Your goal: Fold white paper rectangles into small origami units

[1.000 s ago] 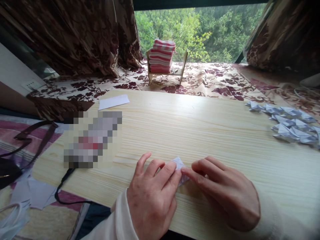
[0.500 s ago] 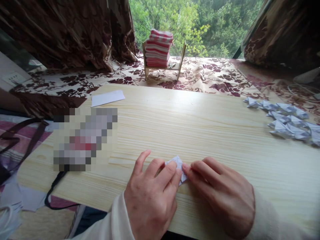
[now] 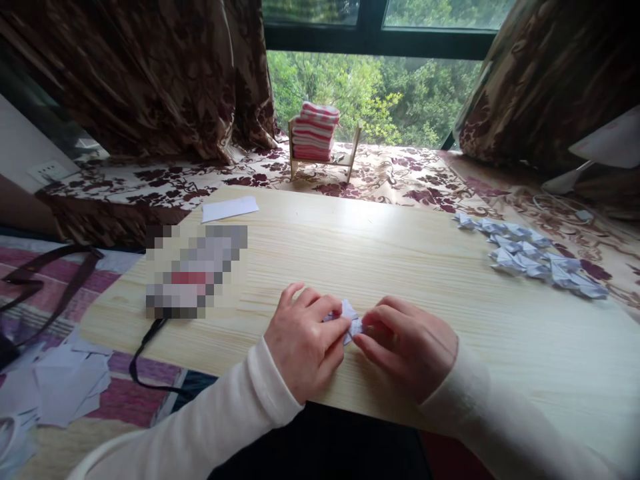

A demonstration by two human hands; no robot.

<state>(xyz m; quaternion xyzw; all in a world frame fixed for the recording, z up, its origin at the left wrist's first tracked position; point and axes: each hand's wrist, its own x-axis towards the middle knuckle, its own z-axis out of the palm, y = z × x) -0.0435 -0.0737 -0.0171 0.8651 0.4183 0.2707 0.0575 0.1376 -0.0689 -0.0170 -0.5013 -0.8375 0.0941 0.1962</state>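
A small folded piece of white paper (image 3: 349, 312) lies on the wooden table (image 3: 400, 260) near its front edge, between my two hands. My left hand (image 3: 310, 337) presses its left part against the tabletop with the fingertips. On the right side, my right hand (image 3: 413, 343) pinches the paper's edge between thumb and fingers. Part of the paper is hidden under my left fingers. Several folded paper pieces (image 3: 520, 250) stand in rows at the table's right side. A flat white paper strip (image 3: 230, 209) rests at the back left.
A blurred-out object (image 3: 195, 273) with a black strap (image 3: 143, 353) lies on the table's left. Loose white sheets (image 3: 65, 380) are at the lower left. Beyond the table, a small wooden rack (image 3: 323, 160) holds striped folded cloths (image 3: 315, 133). A lamp (image 3: 607, 143) stands at right.
The view has tilted up and drawn back a little, showing more of the window and sleeves. My right fingers have shifted on the paper's right edge. My left hand still presses the paper.
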